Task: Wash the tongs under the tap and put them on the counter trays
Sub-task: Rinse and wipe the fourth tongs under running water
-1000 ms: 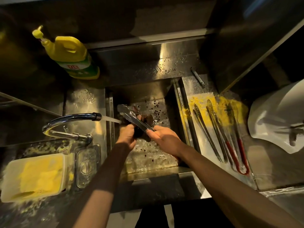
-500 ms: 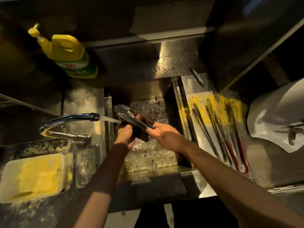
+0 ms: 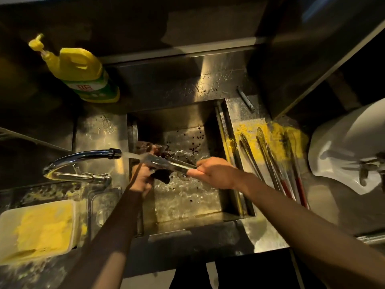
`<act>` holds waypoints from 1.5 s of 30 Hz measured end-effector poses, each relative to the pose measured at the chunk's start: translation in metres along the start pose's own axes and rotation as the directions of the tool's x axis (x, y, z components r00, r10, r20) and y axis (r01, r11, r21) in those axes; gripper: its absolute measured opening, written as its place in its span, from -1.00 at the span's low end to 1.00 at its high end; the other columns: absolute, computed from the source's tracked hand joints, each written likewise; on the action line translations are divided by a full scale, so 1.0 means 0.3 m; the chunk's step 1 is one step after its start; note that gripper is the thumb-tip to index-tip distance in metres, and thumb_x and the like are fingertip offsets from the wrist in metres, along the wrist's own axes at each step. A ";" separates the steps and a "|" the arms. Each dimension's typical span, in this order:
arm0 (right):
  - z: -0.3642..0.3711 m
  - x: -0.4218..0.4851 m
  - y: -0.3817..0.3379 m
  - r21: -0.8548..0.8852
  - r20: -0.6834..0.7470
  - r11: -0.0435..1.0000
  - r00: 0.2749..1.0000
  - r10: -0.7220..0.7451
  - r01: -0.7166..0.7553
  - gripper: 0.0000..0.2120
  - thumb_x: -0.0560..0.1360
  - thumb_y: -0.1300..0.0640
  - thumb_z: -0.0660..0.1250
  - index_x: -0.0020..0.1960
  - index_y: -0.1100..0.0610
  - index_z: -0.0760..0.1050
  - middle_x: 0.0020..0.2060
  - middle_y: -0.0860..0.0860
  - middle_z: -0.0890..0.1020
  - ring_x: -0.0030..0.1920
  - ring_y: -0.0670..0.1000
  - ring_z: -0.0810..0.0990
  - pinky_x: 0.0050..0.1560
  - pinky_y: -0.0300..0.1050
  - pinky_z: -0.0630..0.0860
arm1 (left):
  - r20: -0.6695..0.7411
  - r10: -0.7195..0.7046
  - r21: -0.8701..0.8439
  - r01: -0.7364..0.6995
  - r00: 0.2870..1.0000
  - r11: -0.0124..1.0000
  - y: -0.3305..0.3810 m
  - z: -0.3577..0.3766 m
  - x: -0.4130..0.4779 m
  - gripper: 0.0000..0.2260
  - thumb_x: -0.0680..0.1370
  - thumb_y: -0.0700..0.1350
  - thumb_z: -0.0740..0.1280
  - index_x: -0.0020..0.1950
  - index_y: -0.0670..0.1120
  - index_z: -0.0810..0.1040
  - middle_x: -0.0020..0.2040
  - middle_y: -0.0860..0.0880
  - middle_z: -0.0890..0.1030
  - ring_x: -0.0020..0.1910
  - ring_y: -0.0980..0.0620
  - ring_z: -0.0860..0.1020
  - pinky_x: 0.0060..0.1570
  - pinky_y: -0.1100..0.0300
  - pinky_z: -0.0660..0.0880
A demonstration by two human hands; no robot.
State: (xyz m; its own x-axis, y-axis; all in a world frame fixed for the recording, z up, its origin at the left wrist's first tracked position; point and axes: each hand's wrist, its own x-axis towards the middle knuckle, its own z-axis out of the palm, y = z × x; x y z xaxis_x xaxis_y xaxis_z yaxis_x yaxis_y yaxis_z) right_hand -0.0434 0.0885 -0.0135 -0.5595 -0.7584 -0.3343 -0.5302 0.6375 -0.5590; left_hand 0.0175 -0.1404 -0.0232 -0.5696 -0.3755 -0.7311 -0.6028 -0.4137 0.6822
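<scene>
head view: over the wet steel sink (image 3: 187, 201), between tap (image 3: 83, 156) and counter tray (image 3: 236, 127), we hold the tongs (image 3: 166, 163) in the water stream (image 3: 133, 155), right hand (image 3: 216, 174) gripping the handle end, left hand (image 3: 142, 177) clutching a dark cloth (image 3: 161, 177) at the tips.

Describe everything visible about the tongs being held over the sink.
The shiny metal tongs look like bare steel, two long arms close together. They lie nearly level above the steel sink, head end toward the curved chrome tap, whose water stream strikes that end. The right hand grips the handle end; the left hand holds a dark scrubbing pad against the head end.
</scene>
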 end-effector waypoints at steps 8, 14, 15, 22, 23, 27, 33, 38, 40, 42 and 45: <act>0.085 -0.049 0.031 0.177 -0.161 0.965 0.962 0.220 -0.191 -0.38 0.62 -0.33 -0.13 -0.36 -0.06 0.46 -0.20 0.00 0.48 -0.20 0.01 0.49 -0.10 0.02 0.47 | 0.045 0.061 -0.391 -0.039 0.997 0.920 0.012 0.012 -0.035 -0.63 0.54 0.17 0.28 0.15 -0.07 0.60 0.07 -0.10 0.69 0.15 -0.10 0.60 0.17 -0.07 0.51; 0.106 0.014 -0.011 0.101 -0.014 0.987 0.992 0.124 -0.122 -0.51 0.67 -0.22 0.00 -0.35 -0.08 0.37 -0.24 -0.08 0.39 -0.25 -0.06 0.41 -0.12 -0.06 0.36 | 0.218 -0.020 -0.357 0.098 0.976 0.929 0.002 0.037 -0.053 -0.70 0.59 0.01 0.27 0.15 -0.19 0.60 -0.03 -0.14 0.71 -0.06 -0.07 0.69 -0.06 0.02 0.60; 0.111 0.021 -0.011 0.098 -0.019 0.988 0.993 0.118 -0.116 -0.52 0.67 -0.22 0.00 -0.34 -0.06 0.37 -0.24 -0.07 0.39 -0.24 -0.05 0.42 -0.13 -0.07 0.35 | 0.198 -0.025 -0.321 0.089 0.980 0.943 0.008 0.045 -0.052 -0.75 0.59 -0.03 0.29 0.10 -0.18 0.61 -0.04 -0.13 0.70 -0.07 -0.05 0.69 -0.04 0.04 0.60; 0.038 0.018 0.036 -0.057 -0.028 0.995 0.996 0.085 -0.086 -0.44 0.61 -0.34 -0.03 -0.29 -0.03 0.50 -0.23 -0.07 0.46 -0.24 -0.07 0.45 -0.17 -0.06 0.42 | 0.123 -0.031 -0.233 0.059 0.992 0.971 -0.016 0.028 -0.026 -0.73 0.57 -0.17 0.32 -0.28 -0.08 0.73 -0.24 0.01 0.71 -0.10 0.01 0.61 0.03 0.05 0.52; 0.021 0.018 0.041 -0.084 -0.019 0.993 0.996 0.084 -0.085 -0.43 0.60 -0.35 -0.03 -0.31 -0.03 0.48 -0.23 -0.06 0.47 -0.25 -0.05 0.46 -0.18 -0.05 0.43 | 0.115 -0.039 -0.296 0.072 0.993 0.952 -0.022 0.031 -0.034 -0.80 0.56 -0.16 0.34 -0.20 -0.09 0.72 -0.18 -0.01 0.71 -0.07 0.00 0.61 0.10 0.01 0.51; -0.045 -0.039 0.078 -0.121 -0.016 0.979 0.986 0.164 -0.164 -0.43 0.63 -0.31 0.00 -0.22 0.04 0.57 -0.18 0.00 0.51 -0.20 -0.01 0.49 -0.18 -0.08 0.44 | 0.096 -0.052 -0.406 0.086 0.994 0.910 -0.035 0.017 -0.029 -0.82 0.58 -0.06 0.33 0.05 -0.10 0.67 0.09 -0.12 0.66 0.12 -0.08 0.61 0.20 -0.05 0.50; -0.078 -0.177 0.090 0.120 -0.266 0.973 0.938 0.223 -0.197 -0.64 0.65 -0.18 0.13 -0.17 0.01 0.47 -0.10 -0.03 0.42 -0.19 -0.04 0.48 -0.20 -0.15 0.32 | 0.009 0.097 -0.034 -0.097 0.995 0.995 -0.011 0.082 -0.104 -0.77 0.47 -0.13 0.47 0.06 -0.21 0.63 -0.01 -0.17 0.65 -0.12 -0.12 0.65 -0.01 0.02 0.57; -0.146 -0.196 0.061 0.129 -0.400 0.983 0.900 0.173 -0.131 -0.65 0.66 -0.12 0.16 0.02 0.10 0.59 0.09 0.06 0.48 -0.07 0.12 0.58 -0.18 -0.11 0.40 | 0.118 0.346 0.148 -0.361 0.931 0.921 0.051 0.227 -0.253 -0.74 0.50 -0.19 0.44 0.14 -0.28 0.57 -0.02 -0.17 0.65 0.00 -0.22 0.63 -0.09 -0.04 0.60; -0.210 -0.222 0.048 0.134 -0.458 0.989 0.881 0.123 -0.069 -0.69 0.66 -0.07 0.18 0.08 0.10 0.60 0.12 0.08 0.50 0.00 0.14 0.58 -0.13 -0.06 0.46 | 0.097 0.372 0.116 -0.382 0.923 0.917 0.094 0.296 -0.329 -0.71 0.49 -0.26 0.43 0.20 -0.24 0.53 0.03 -0.10 0.63 0.04 -0.13 0.62 -0.22 0.09 0.63; -0.277 -0.236 0.037 0.101 -0.514 0.995 0.855 0.061 -0.010 -0.70 0.66 -0.05 0.19 0.05 0.11 0.60 0.07 0.07 0.51 -0.01 0.13 0.58 -0.13 0.00 0.51 | 0.081 0.383 0.056 -0.388 0.920 0.920 0.136 0.339 -0.387 -0.64 0.47 -0.26 0.45 0.25 -0.18 0.52 0.09 -0.11 0.63 0.06 -0.08 0.62 -0.27 0.22 0.61; -0.368 -0.276 0.023 0.100 -0.573 0.995 0.819 0.032 0.031 -0.60 0.65 -0.15 0.11 0.03 0.09 0.60 0.03 0.00 0.51 -0.06 0.05 0.57 -0.15 0.01 0.53 | 0.066 0.407 0.009 -0.408 0.911 0.913 0.200 0.385 -0.468 -0.58 0.41 -0.21 0.51 0.26 -0.13 0.57 0.13 -0.13 0.66 0.10 -0.14 0.63 0.01 -0.02 0.62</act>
State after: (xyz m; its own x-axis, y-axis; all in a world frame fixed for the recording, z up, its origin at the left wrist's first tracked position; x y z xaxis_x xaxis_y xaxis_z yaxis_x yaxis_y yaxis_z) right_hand -0.0710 0.1709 0.0940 -0.8401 -0.5232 0.1433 -0.4813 0.5969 -0.6419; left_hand -0.0033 -0.0165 0.1214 -0.8012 -0.4555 -0.3881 -0.3231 -0.2167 0.9212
